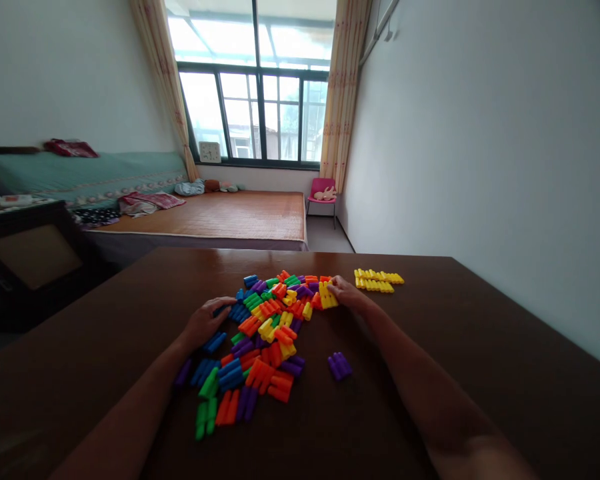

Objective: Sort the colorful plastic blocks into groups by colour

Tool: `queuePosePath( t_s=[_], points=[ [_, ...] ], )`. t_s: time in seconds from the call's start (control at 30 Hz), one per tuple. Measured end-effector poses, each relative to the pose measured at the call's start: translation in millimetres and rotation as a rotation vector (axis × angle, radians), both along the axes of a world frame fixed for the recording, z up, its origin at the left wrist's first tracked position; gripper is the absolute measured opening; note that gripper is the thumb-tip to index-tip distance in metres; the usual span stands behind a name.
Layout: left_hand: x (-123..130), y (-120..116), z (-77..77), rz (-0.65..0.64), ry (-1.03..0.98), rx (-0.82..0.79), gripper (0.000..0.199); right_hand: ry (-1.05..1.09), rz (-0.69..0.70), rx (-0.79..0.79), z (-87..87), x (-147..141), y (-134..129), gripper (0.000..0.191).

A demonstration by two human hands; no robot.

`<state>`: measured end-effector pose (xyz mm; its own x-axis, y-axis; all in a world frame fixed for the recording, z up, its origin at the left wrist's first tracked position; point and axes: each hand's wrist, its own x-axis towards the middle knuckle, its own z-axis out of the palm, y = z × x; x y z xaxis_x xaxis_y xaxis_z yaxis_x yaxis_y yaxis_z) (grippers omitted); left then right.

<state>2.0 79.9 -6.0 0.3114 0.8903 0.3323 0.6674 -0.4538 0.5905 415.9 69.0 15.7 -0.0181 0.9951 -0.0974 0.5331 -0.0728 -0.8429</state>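
A heap of coloured plastic toy building blocks (273, 309), made of joined tubes, lies on the brown table. My right hand (347, 295) pinches a yellow toy block (327, 295) at the heap's right edge. On the left edge, my left hand (207, 323) has its fingers curled around a blue toy block (220, 311), partly hidden by them. Another blue block (215, 342) lies just below that hand. Green, orange and purple pieces spread toward the near side, with a green block (206, 419) closest to me. One purple block (339, 366) sits apart on the right.
Two rows of yellow blocks (377, 280) lie beyond my right hand. The table (410, 267) ends before a bed (230, 212) with a woven mat. A dark cabinet (30, 260) stands left; a pink chair (323, 187) is by the window.
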Motion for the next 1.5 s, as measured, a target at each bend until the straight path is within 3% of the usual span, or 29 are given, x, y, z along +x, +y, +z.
queuePosePath(
  t_s=[0.1, 0.23, 0.47, 0.57, 0.67, 0.77, 0.83, 0.93, 1.0, 1.07, 1.17, 1.33, 1.43, 1.5],
  points=[
    [0, 0, -0.1, -0.001, 0.003, -0.001, 0.044, -0.038, -0.051, 0.127, -1.2, -20, 2, 0.022],
    [1, -1, 0.9, 0.006, 0.003, -0.001, 0.044, -0.040, -0.109, 0.249, 4.0, -20, 0, 0.023],
    [0, 0, -1.0, 0.005, 0.004, 0.011, 0.044, 0.048, 0.093, 0.328, 5.9, -36, -9, 0.034],
    [0, 0, -1.2, 0.000, 0.001, 0.003, 0.045, 0.147, 0.089, 0.413, 7.3, -31, -2, 0.039],
    [1, 0, 0.1, 0.005, -0.003, -0.008, 0.046, 0.260, -0.087, 0.497, 7.6, 11, 10, 0.045],
    [1, -1, 1.4, 0.000, -0.003, -0.010, 0.046, 0.233, -0.433, 0.531, -1.3, 87, 16, 0.050],
    [1, -1, 1.7, -0.006, 0.001, -0.003, 0.045, 0.074, -0.670, 0.524, -13.0, 141, 11, 0.047],
    [1, 0, 0.8, -0.004, 0.012, 0.011, 0.044, -0.194, -0.919, 0.345, -30.8, 201, -4, 0.038],
    [0, 1, -0.5, -0.003, 0.019, 0.016, 0.044, -0.341, -0.938, 0.175, -37.9, 218, -12, 0.030],
    [-1, 2, -2.1, -0.003, 0.024, 0.013, 0.044, -0.463, -0.894, 0.089, -40.3, 221, -16, 0.022],
    [-2, 3, -3.7, -0.003, 0.027, 0.009, 0.043, -0.577, -0.860, 0.126, -39.6, 211, -16, 0.019],
    [-2, 2, -2.9, -0.007, 0.027, 0.013, 0.043, -0.508, -0.791, 0.078, -32.2, 200, -15, 0.021],
    [-1, 1, -1.7, -0.002, 0.017, 0.024, 0.043, -0.543, -0.806, 0.195, -12.9, 187, -16, 0.022],
    [0, 1, -1.4, 0.004, 0.010, 0.024, 0.044, -0.563, -0.679, 0.313, 8.4, 167, -18, 0.021]
  ],
)
